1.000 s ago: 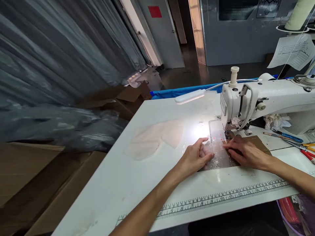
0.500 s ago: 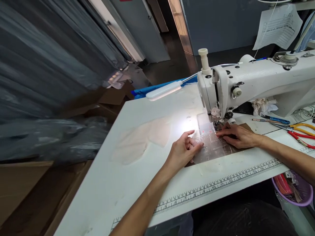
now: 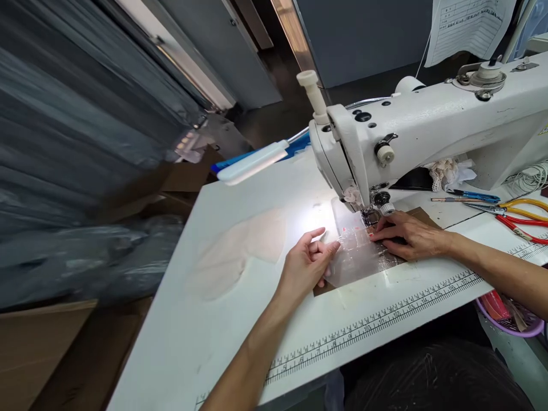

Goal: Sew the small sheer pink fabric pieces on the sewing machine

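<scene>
A clear, see-through sheet (image 3: 349,262) with small pink marks lies over a brown board (image 3: 422,217) under the needle end of a white sewing machine (image 3: 394,137). My right hand (image 3: 409,235) is at the presser foot (image 3: 369,217), its fingertips bunched low on the work; what they pinch, if anything, is hidden. At the sheet's left edge is my left hand (image 3: 306,260), thumb and forefinger stretched apart, the other fingers curled. I see nothing held between them. To its left, a pale, sheer fabric piece (image 3: 240,251) lies on the white table (image 3: 171,337).
A lit lamp (image 3: 252,162) stands over the table's back edge. Right of the machine foot lie scissors (image 3: 520,211) with yellow handles, red-handled snips (image 3: 520,228) and a blue pen (image 3: 475,196). A printed ruler (image 3: 368,330) follows the front edge, above a purple basket (image 3: 528,330).
The view has shifted, so the machine appears nearer and further left. Both hands keep nearly the same places beside the presser foot and the clear sheet.
</scene>
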The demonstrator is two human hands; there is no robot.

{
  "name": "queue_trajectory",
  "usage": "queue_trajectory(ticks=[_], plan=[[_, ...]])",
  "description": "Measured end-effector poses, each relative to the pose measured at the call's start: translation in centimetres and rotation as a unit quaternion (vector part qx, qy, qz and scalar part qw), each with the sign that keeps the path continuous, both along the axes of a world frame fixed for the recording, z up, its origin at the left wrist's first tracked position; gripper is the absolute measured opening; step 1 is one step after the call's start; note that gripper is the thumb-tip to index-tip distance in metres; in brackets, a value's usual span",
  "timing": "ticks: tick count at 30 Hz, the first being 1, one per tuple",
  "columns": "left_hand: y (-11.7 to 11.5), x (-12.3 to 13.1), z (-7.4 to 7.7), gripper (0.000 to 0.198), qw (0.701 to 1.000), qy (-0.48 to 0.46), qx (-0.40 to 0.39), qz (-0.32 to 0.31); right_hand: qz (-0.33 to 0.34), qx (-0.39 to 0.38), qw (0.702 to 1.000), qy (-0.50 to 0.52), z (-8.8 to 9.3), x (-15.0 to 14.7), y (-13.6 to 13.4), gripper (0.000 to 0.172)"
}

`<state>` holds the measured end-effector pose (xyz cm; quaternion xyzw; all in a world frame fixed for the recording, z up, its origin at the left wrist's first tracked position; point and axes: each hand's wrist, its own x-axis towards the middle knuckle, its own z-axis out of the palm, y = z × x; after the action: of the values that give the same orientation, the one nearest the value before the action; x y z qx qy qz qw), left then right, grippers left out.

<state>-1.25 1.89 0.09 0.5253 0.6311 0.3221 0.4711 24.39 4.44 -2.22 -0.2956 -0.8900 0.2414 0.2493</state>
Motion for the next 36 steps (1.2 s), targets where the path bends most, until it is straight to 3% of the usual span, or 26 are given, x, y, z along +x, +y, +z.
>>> queue_trajectory(ticks=[8,11,20,30,36], plan=[[-0.4,-0.8,0.1,0.073,0.995,0.003,-0.015,-0.097,0.031,0.029,0.998,-0.043,-0.1,-0.4,0.2,0.035],[-0.5,-1.2,-0.2,0.075,0.993,0.022,0.005,-0.115,0.014,0.032,0.996,-0.077,0.0,-0.8,0.0,0.032],[-0.3,-0.9,0.0,0.072,0.998,0.016,0.027,-0.055,0.025,-0.028,0.999,-0.032,0.7,0.3,0.1,0.038],[0.2,-0.6,-0.1,0.059,1.0,-0.01,0.027,0.011,0.013,0.058,0.997,-0.05,-0.5,-0.3,0.0,0.037],[0.4,-0.9,0.0,0.058,0.997,0.021,0.076,0.023,0.004,0.072,0.995,-0.063,-0.5,-0.3,-0.3,0.037]])
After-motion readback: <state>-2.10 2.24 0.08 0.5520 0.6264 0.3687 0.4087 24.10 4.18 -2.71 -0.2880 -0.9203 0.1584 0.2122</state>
